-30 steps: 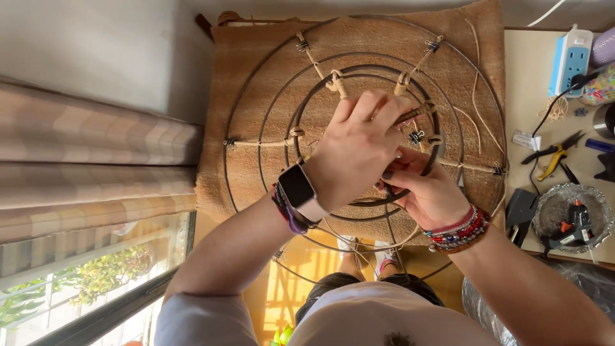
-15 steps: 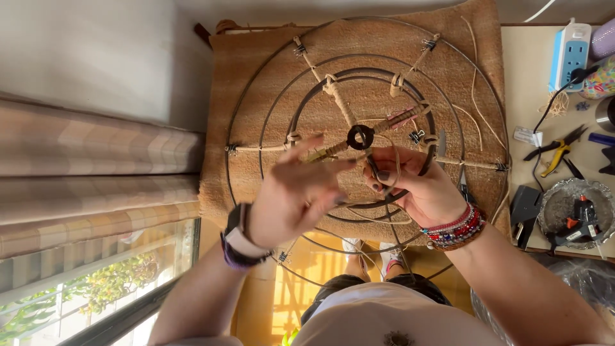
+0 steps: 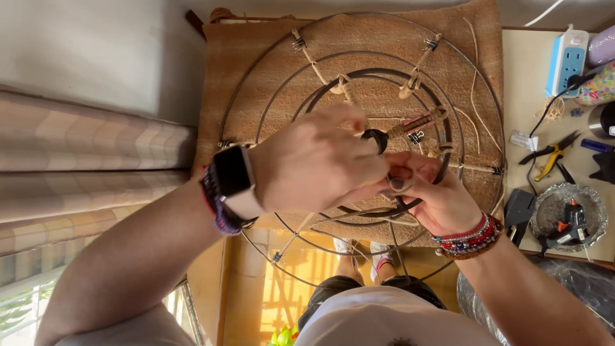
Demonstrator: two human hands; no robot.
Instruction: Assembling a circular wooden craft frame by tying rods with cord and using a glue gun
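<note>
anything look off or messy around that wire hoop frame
Nothing looks broken. Only some spokes of the wire hoop frame are wrapped in cord; loose strands lie on the brown mat. Both hands, left and right, pinch at the centre.

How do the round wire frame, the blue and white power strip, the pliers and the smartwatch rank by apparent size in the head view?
1. Round wire frame, by far the largest.
2. Smartwatch, though it sits nearer the camera, so that is unsure.
3. Power strip and pliers look about alike.
</note>
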